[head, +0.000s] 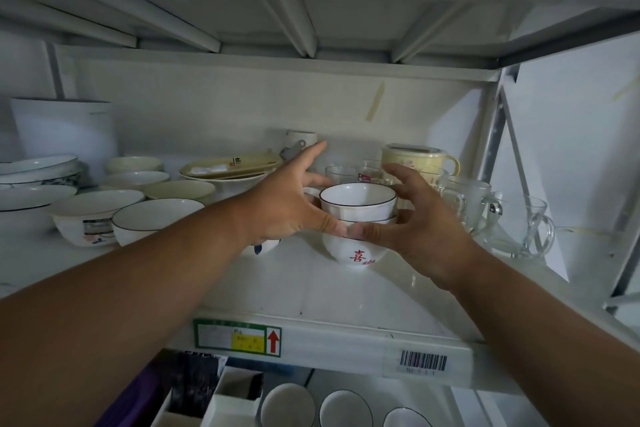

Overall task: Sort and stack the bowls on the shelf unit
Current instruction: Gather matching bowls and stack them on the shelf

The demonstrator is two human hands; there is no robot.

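Both hands, left hand [291,204] and right hand [419,229], flank the bowl stack [357,218].

- Dim, greyish light inside the shelf unit [346,326]; far corners in shadow.
- Bright glare spots top right.
- Wide-angle bending at edges; soft overall.
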